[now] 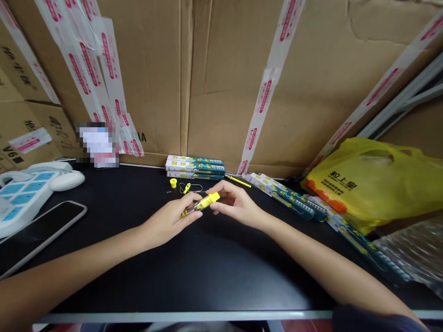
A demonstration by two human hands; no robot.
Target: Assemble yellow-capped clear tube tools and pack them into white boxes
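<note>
My left hand (169,216) is closed around the clear tube of a small spring scale (204,202) with yellow ends. The fingers of my right hand (238,203) pinch its yellow end, and the scale tilts up to the right between both hands. Just beyond them on the black table lie a round yellow cap (173,183), a small yellow piece (187,187) beside a bent wire hook (197,187), and a tiny metal spring (169,192). A slim yellow rod (239,181) rests behind my right hand.
Printed boxes (194,167) are stacked at the back, and more boxes (285,196) lie along the right. A yellow plastic bag (377,184) stands at the far right. To the left are a phone (41,235) and a white device with blue keys (32,189). Large cartons (221,92) wall the back.
</note>
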